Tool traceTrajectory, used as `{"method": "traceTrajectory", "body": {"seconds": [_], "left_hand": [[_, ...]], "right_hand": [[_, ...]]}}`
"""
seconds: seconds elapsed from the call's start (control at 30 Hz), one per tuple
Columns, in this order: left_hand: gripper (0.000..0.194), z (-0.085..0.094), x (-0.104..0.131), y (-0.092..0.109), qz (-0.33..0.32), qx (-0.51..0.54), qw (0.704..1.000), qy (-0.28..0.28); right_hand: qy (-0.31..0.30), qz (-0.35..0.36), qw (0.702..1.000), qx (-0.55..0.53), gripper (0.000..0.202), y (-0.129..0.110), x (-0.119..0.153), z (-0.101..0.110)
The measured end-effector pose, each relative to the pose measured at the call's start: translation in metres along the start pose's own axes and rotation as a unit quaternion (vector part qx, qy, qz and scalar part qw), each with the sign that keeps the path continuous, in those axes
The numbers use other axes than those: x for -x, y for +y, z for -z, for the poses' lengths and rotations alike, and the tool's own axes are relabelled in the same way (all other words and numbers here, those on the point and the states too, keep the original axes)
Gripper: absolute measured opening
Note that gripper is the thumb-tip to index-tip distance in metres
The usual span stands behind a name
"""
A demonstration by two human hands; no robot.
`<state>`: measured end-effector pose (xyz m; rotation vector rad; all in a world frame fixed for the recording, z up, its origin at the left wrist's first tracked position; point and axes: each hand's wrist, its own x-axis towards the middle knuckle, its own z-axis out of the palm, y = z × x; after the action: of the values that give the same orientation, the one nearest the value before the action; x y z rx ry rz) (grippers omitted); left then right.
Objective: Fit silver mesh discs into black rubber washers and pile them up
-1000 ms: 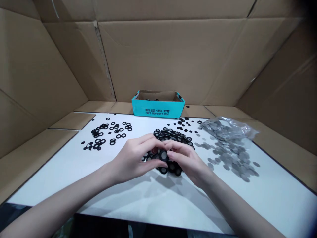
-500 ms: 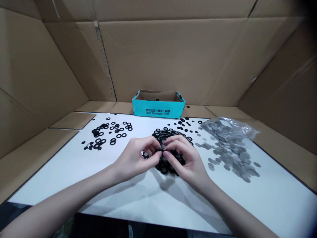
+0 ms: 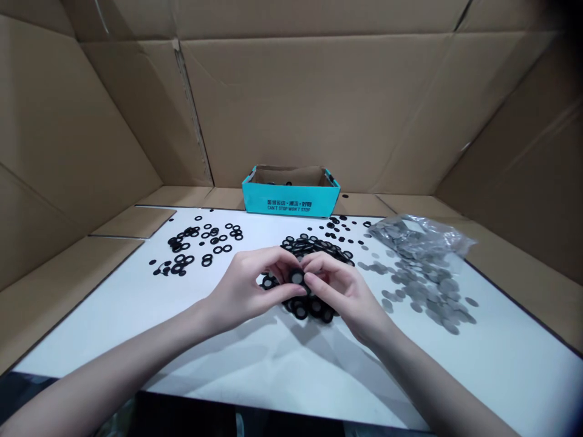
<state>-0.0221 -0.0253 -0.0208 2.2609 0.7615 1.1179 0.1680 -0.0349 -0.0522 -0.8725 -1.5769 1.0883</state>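
Observation:
Between both hands, above the heap, is a black ring with a grey disc in its centre (image 3: pixel 297 277), its round face turned toward me. My left hand (image 3: pixel 255 282) grips its left side with thumb and fingers closed round it. From the right, my right hand (image 3: pixel 339 285) pinches the same ring with thumb and fingertips. Behind and below them lies a heap of black rings with grey centres (image 3: pixel 314 307), partly hidden by the hands.
Loose black rings (image 3: pixel 218 249) and small black discs lie on the white table (image 3: pixel 113 315) at left. On the right, grey discs (image 3: pixel 432 297) spill from a clear plastic bag (image 3: pixel 419 237). A turquoise box (image 3: pixel 291 203) stands at the back. Cardboard walls (image 3: pixel 319 109) surround the table.
The ring, seen edge-on before, is now tilted so that its face with the grey centre shows. Both hands have shifted their fingers slightly around it.

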Motion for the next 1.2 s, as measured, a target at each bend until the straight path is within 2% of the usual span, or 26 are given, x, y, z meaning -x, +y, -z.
{"method": "traceTrajectory", "body": {"seconds": [0.13,0.27,0.53,0.7,0.83,1.07,1.2], "left_hand": [[0.02,0.001,0.0,0.002,-0.046,-0.044,0.998,0.01],[0.02,0.001,0.0,0.002,-0.073,-0.084,0.994,0.017],[0.019,0.001,0.002,-0.003,-0.112,-0.132,0.985,-0.008],[0.031,0.001,0.003,-0.006,-0.12,-0.137,0.983,-0.01],[0.015,0.002,0.004,-0.008,-0.118,-0.148,0.982,-0.016],[0.023,0.01,-0.001,-0.007,-0.135,-0.153,0.974,-0.093],[0.022,0.01,-0.002,-0.005,-0.12,-0.179,0.974,-0.072]], "right_hand": [[-0.025,-0.091,0.989,-0.116,0.026,-0.002,-0.001,0.0],[-0.034,-0.118,0.981,-0.147,0.028,-0.002,-0.001,-0.001],[-0.065,-0.092,0.987,-0.116,0.028,-0.006,-0.001,-0.003],[-0.071,-0.078,0.988,-0.112,0.023,-0.006,-0.001,-0.003],[-0.077,-0.062,0.992,-0.077,0.023,-0.005,-0.001,-0.003],[-0.098,-0.026,0.995,-0.024,0.027,-0.004,0.0,-0.001],[-0.087,-0.03,0.996,0.011,0.026,-0.004,0.0,-0.001]]}}
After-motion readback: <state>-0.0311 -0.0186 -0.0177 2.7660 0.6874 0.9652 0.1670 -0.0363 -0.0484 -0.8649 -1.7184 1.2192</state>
